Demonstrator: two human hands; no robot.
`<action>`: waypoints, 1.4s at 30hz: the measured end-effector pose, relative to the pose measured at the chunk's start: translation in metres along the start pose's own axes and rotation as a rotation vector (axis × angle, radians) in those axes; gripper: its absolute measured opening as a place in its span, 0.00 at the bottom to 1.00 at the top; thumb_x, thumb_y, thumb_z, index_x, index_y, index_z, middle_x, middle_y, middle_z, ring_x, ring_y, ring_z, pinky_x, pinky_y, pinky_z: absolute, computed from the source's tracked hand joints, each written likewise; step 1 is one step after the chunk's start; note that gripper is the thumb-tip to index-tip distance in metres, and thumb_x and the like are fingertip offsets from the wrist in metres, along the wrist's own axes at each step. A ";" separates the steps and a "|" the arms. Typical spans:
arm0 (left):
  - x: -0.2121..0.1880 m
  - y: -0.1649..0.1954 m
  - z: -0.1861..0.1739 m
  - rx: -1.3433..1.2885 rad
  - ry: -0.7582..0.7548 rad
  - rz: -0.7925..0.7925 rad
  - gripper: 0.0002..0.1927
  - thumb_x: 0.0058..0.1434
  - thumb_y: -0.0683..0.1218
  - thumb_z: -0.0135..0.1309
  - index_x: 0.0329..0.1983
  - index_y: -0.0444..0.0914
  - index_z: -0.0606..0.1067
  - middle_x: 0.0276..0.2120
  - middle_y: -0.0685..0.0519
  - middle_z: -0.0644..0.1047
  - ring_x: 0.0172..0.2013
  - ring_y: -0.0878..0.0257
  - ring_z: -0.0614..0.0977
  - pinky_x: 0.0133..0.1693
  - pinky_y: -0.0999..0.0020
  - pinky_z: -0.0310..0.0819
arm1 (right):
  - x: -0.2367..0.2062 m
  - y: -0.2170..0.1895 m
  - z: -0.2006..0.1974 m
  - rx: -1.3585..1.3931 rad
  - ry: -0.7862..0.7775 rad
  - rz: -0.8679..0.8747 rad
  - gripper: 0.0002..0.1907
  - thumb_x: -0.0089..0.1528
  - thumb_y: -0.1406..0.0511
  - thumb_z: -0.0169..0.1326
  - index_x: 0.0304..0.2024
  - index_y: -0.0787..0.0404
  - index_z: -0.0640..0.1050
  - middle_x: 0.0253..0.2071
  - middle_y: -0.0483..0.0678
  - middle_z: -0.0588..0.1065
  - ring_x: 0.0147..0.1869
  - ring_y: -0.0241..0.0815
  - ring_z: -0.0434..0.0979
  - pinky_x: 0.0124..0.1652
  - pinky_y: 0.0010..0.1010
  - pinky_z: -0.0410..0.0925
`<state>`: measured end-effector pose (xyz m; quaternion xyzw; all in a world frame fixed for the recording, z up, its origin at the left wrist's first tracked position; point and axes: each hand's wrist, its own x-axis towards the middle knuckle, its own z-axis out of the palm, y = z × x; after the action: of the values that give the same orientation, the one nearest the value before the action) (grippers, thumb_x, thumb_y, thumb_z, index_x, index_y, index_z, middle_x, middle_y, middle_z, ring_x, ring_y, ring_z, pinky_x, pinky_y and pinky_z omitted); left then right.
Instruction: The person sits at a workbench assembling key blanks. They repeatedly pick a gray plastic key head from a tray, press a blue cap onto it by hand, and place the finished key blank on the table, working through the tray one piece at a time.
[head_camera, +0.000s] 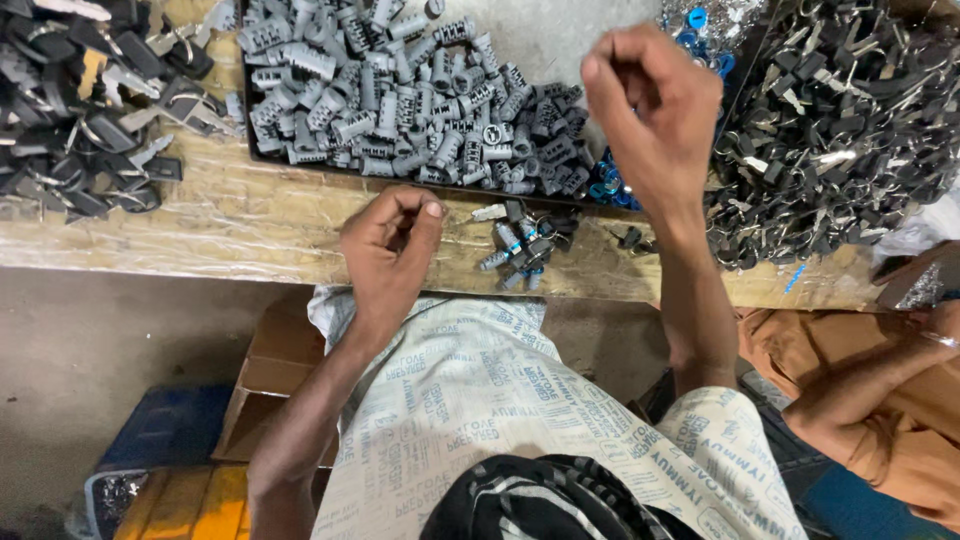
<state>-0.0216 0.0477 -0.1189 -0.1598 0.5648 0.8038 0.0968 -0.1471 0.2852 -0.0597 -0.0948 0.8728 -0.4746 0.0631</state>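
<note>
Your wooden workbench (250, 215) spans the width of the view, its worn top wrapped in clear film. On it, straight ahead of you, a black tray (247, 120) holds a big heap of grey lock cylinders (400, 100). To your right lies a large tangled pile of black-headed keys on wire rings (840, 130), and a second pile of black-headed keys (80, 100) sits at the far left of the bench. A cardboard box (275, 370) stands on the floor below the bench edge, beside your left knee, with a blue crate (165, 425) next to it. At the right edge a co-worker's arm (880, 390) in an orange garment comes into view, apart from your own hands.

Your right hand (655, 110) is raised over the right end of the tray, fingers curled into a loose fist; you cannot tell from here whether it pinches anything. Your left hand (390, 250) hovers at the near edge of the bench, fingers bent inward with thumb against fingertips, and whatever it may hold is hidden.

Between your hands, on the bare bench just in front of the tray, sits a small cluster of lock cylinders (520, 245), some with blue parts. Small blue plastic pieces (605, 185) lie at the tray's right corner, under your right wrist.
</note>
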 end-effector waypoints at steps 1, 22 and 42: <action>-0.002 0.004 0.000 -0.133 -0.040 -0.065 0.04 0.72 0.37 0.53 0.40 0.32 0.76 0.26 0.60 0.73 0.25 0.75 0.69 0.27 0.78 0.62 | -0.020 -0.015 0.000 0.139 -0.022 0.171 0.04 0.73 0.71 0.57 0.44 0.70 0.78 0.31 0.45 0.74 0.30 0.28 0.68 0.27 0.17 0.57; -0.042 0.041 0.029 0.344 -0.085 0.538 0.04 0.67 0.33 0.60 0.43 0.30 0.78 0.37 0.46 0.81 0.34 0.62 0.83 0.36 0.72 0.77 | -0.126 -0.079 0.061 0.197 0.126 0.018 0.05 0.68 0.76 0.58 0.45 0.70 0.75 0.41 0.49 0.74 0.40 0.32 0.72 0.37 0.19 0.66; -0.022 0.027 0.022 0.276 -0.160 0.472 0.03 0.71 0.34 0.54 0.40 0.32 0.73 0.31 0.49 0.76 0.29 0.65 0.79 0.32 0.72 0.73 | -0.104 -0.067 0.061 0.611 0.061 0.364 0.13 0.62 0.75 0.62 0.46 0.62 0.74 0.39 0.44 0.77 0.37 0.26 0.75 0.35 0.17 0.69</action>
<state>-0.0130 0.0594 -0.0803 0.0548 0.6811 0.7296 -0.0280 -0.0266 0.2234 -0.0346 0.0996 0.6946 -0.6974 0.1457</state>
